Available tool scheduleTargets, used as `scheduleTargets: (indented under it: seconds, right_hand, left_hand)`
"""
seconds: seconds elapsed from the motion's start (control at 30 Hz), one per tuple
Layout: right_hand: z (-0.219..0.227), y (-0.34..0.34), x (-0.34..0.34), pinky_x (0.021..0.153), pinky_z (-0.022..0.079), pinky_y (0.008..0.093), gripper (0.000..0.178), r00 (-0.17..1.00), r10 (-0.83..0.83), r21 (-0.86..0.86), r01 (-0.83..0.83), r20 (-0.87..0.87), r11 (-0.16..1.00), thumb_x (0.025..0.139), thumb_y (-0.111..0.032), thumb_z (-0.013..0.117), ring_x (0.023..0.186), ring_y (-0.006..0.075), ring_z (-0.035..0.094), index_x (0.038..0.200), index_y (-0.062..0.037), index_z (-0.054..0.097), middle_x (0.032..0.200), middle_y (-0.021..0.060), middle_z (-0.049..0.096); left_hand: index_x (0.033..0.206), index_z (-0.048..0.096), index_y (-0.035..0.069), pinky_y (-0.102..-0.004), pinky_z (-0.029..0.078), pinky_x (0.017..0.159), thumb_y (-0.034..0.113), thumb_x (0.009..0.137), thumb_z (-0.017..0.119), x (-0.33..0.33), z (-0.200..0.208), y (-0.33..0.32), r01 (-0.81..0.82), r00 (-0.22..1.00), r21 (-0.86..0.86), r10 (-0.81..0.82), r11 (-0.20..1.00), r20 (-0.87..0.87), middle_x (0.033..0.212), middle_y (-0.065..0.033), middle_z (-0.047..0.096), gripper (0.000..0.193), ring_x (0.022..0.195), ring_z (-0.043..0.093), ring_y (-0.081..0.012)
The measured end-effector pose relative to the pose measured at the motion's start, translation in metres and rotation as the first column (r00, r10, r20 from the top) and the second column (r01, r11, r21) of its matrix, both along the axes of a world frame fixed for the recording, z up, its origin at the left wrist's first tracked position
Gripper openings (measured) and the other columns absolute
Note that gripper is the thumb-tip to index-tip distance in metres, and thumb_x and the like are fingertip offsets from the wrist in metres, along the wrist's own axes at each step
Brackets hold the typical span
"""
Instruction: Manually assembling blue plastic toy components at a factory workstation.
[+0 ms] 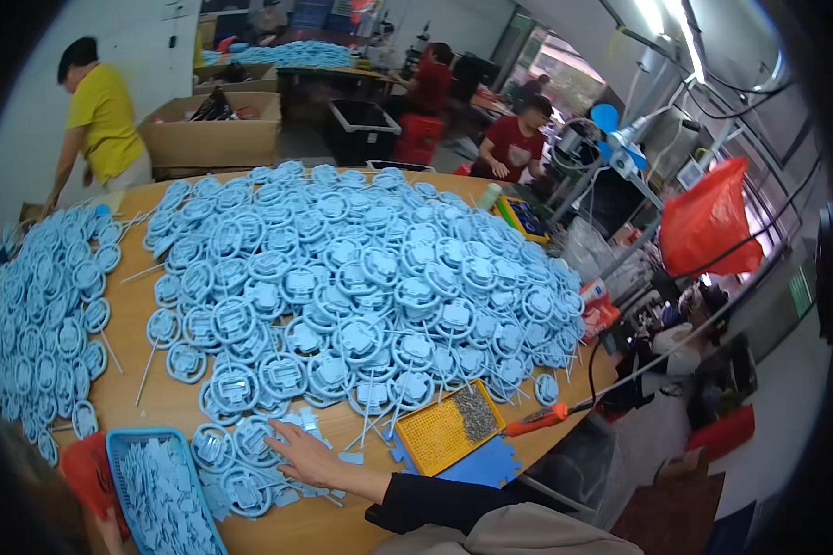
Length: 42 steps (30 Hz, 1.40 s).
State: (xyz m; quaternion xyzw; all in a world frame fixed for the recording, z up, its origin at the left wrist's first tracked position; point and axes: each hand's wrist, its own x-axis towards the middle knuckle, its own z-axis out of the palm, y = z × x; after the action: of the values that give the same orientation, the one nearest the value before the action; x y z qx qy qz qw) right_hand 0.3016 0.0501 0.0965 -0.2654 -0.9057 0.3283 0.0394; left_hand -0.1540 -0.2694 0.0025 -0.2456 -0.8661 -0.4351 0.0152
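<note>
My left hand [307,458], in a black sleeve, reaches in from the lower right, its fingers spread. Its fingertips touch the edge of a light-blue ring-shaped plastic part [253,440] with a square piece in its middle; I see no grip on it. Two similar parts lie beside it, with small flat blue pieces [307,424] scattered around. A blue basket [113,462] of flat blue pieces stands to the left. On the right, a yellow tray [428,442] holds small metal screws [475,413]. My right hand is out of sight.
A large heap of blue ring parts [361,277] covers the wooden table [125,370], with another heap [46,333] on the left. An orange-handled screwdriver [537,420] lies at the tray's right. Someone's red sleeve [91,474] shows beside the basket. A blue fan [620,148] stands at far right.
</note>
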Motion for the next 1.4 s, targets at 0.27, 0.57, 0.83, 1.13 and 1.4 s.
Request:
scheduleTargets:
  seconds: [0.27,0.57,0.83,1.13,1.4]
  right_hand:
    - [-0.009,0.001,0.046,0.101,0.036,0.0455,0.054,0.991,-0.134,0.065,0.136,-0.030,0.989,0.080,-0.018,0.065,0.125,0.0406,0.033,0.128,-0.0060,0.042,0.142,0.0214,0.025]
    - [0.013,-0.010,0.051,0.102,0.034,0.0440,0.060,0.983,-0.159,0.083,0.166,-0.087,0.983,0.077,-0.018,0.067,0.128,0.0389,0.032,0.130,-0.0072,0.041,0.142,0.0202,0.027]
    - [0.113,-0.025,-0.007,0.108,0.019,0.0498,0.106,0.867,0.059,-0.005,-0.071,-0.496,0.997,0.067,-0.052,0.072,0.136,0.0397,0.017,0.145,-0.0077,0.015,0.147,0.0235,0.015]
    - [0.156,-0.070,0.087,0.089,0.041,0.0381,0.066,0.986,-0.070,-0.641,-0.045,-0.153,0.766,0.068,-0.032,0.075,0.106,0.0308,0.054,0.121,-0.0065,0.046,0.113,0.0162,0.056]
    - [0.108,-0.127,0.279,0.083,0.046,0.0323,0.036,0.783,-0.620,-0.610,0.513,0.044,0.604,0.078,-0.015,0.065,0.092,0.0168,0.059,0.113,-0.0065,0.057,0.099,0.0096,0.064]
  left_hand:
    - [0.140,0.027,0.000,-0.0355,0.023,0.109,0.009,0.078,0.062,-0.101,0.007,-0.047,0.035,0.983,-0.119,-0.056,0.992,-0.174,0.141,-0.0200,0.032,0.071,0.131,0.031,-0.0286]
    - [0.136,0.033,0.000,-0.0389,0.035,0.102,0.013,0.082,0.055,0.054,0.151,0.112,-0.241,0.914,0.663,-0.064,0.709,0.401,0.132,-0.0204,0.040,0.060,0.122,0.042,-0.0309]
    - [0.131,0.038,0.000,-0.0390,0.041,0.096,0.015,0.082,0.053,0.307,0.306,0.188,-0.179,0.552,0.801,-0.616,0.571,0.562,0.125,-0.0187,0.047,0.053,0.112,0.049,-0.0296]
    - [0.113,0.049,0.001,-0.0361,0.052,0.078,0.026,0.081,0.055,0.377,0.237,0.204,0.331,-0.197,0.911,-0.926,0.246,0.322,0.107,-0.0115,0.058,0.041,0.091,0.060,-0.0216]
    - [0.115,0.051,-0.003,-0.0306,0.045,0.089,0.005,0.088,0.055,0.457,0.213,0.229,0.639,-0.503,0.766,-0.716,0.069,0.484,0.107,-0.0110,0.061,0.028,0.101,0.058,-0.0174]
